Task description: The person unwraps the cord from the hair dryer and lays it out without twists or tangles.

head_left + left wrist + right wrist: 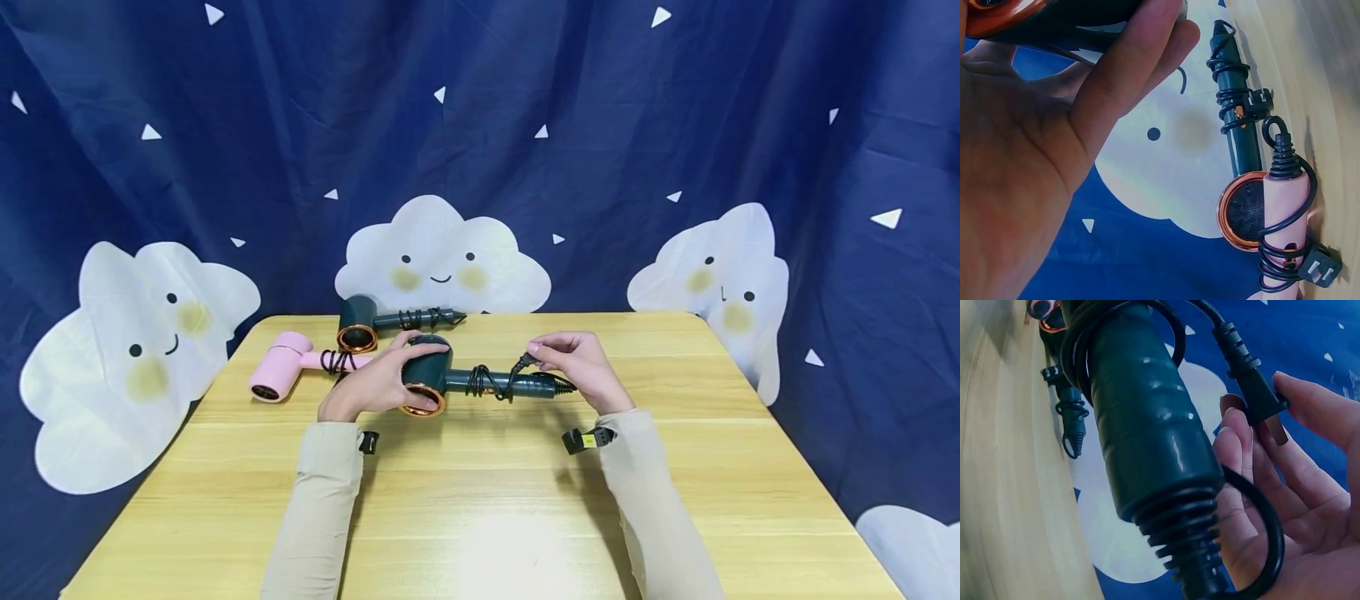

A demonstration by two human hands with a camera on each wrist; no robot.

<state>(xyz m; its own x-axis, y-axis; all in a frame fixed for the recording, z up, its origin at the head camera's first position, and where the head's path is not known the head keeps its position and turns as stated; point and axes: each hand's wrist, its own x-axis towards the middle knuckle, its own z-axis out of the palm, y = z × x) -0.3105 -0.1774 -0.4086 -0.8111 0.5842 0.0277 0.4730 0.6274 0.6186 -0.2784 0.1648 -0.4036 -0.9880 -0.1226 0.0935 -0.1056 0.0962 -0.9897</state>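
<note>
My left hand (378, 379) grips the head of a dark green hair dryer (429, 367) with a copper-coloured ring, thumb at the ring and fingers over the top. The dryer's handle (1147, 419) points right, with black cord (480, 382) wound round it. Between thumb and fingertips, my right hand (573, 362) pinches the black two-pin plug (1263, 397) at the cord's end, just above the handle. One metal prong shows in the right wrist view. In the left wrist view, the held dryer's head (1085, 19) lies partly behind the fingers.
A second dark green hair dryer (358, 321) lies at the table's back edge, its cord wound round the handle. A pink hair dryer (281, 367) lies to the left, partly behind my left hand. Behind the wooden table (450, 500) hangs a blue cloud-print curtain (480, 150).
</note>
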